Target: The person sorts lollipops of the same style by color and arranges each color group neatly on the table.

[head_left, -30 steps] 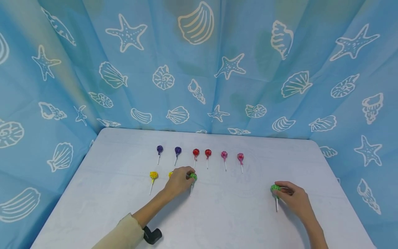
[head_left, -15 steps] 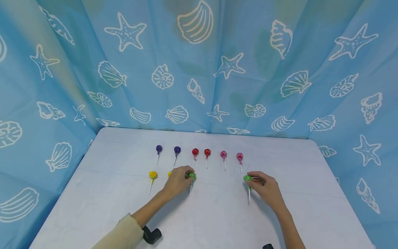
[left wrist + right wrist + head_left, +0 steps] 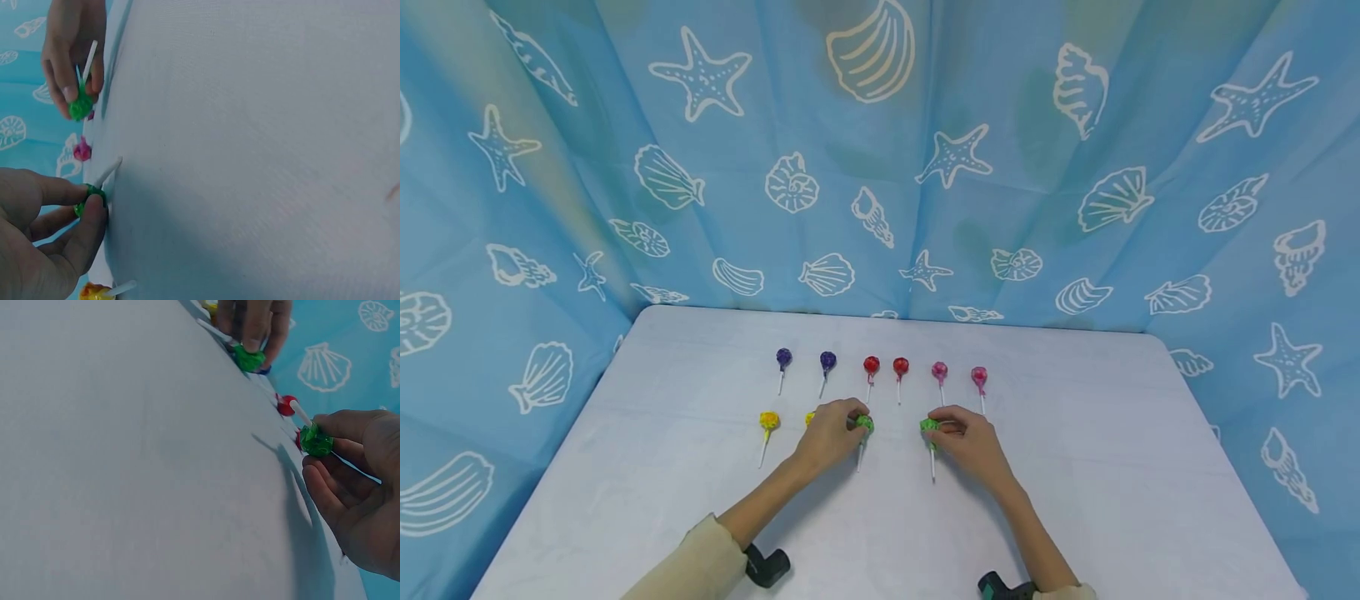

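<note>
My left hand (image 3: 833,435) pinches a green lollipop (image 3: 89,199) by its wrapped head, low at the table, its white stick pointing toward me. To the right, my right hand (image 3: 973,442) grips a second green lollipop (image 3: 316,441) between thumb and fingers; in the right wrist view a shadow lies on the table below it. Left of my left hand lie a yellow lollipop (image 3: 769,422) and another yellow lollipop (image 3: 809,418), the latter mostly hidden behind the hand.
Behind the hands runs a row of lollipops: two purple ones (image 3: 784,358), two red ones (image 3: 871,366) and two pink ones (image 3: 940,372). They lie on a white-covered table (image 3: 1120,467). A blue shell-print curtain (image 3: 850,167) stands along the table's back and sides.
My right hand has carried its green lollipop leftward across the table, from the far right to near the left hand. The left hand has stayed in place with its green lollipop.
</note>
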`<state>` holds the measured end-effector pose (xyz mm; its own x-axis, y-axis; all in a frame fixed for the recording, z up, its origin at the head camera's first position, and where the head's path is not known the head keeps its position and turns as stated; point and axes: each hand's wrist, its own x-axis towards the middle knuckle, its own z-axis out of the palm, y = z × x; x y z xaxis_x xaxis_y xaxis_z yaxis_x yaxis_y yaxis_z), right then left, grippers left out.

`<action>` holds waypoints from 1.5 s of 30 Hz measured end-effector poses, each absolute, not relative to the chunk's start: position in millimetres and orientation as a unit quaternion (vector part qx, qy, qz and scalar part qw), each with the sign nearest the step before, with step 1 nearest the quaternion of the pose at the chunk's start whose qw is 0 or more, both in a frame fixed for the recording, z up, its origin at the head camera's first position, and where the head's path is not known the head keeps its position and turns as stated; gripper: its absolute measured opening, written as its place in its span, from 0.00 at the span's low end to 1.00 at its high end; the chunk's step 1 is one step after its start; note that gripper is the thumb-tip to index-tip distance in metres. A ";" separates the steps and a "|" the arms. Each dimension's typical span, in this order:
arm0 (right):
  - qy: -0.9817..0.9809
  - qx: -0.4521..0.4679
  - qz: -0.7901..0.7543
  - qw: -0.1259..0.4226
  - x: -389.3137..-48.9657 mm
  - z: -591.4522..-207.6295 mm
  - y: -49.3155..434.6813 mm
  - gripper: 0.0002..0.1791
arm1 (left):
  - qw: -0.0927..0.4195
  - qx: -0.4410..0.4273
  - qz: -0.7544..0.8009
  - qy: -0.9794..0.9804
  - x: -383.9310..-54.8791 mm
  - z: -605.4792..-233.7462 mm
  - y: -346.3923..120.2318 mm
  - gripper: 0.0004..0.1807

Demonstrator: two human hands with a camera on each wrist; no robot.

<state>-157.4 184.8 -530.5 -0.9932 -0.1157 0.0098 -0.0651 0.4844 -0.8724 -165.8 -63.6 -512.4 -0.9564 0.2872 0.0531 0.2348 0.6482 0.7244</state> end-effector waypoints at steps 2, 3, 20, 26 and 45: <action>0.859 -0.062 -0.508 0.026 -159.8 -532.5 177.9 0.13 | 0.034 0.143 0.393 0.908 -165.1 -511.6 -63.4 0.10; 0.859 -0.066 -0.508 0.026 -161.0 -533.4 174.8 0.12 | 0.036 0.143 0.392 0.908 -165.0 -511.3 -63.2 0.10; 0.869 -0.094 -0.486 0.002 -168.1 -535.7 149.9 0.13 | 0.060 0.143 0.399 0.904 -166.4 -508.6 -65.7 0.11; 0.871 -0.099 -0.481 -0.003 -168.5 -535.7 148.4 0.13 | 0.064 0.143 0.392 0.906 -168.1 -508.3 -66.0 0.11; 0.872 -0.082 -0.483 0.006 -168.0 -534.9 145.9 0.14 | 0.074 0.135 0.380 0.912 -168.5 -505.6 -67.7 0.13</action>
<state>-168.0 145.9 -534.9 -0.9864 -0.1489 0.0689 -0.1373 0.5196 -0.8433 -168.5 -67.7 -505.6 -0.9525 0.3028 -0.0319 0.1906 0.6745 0.7132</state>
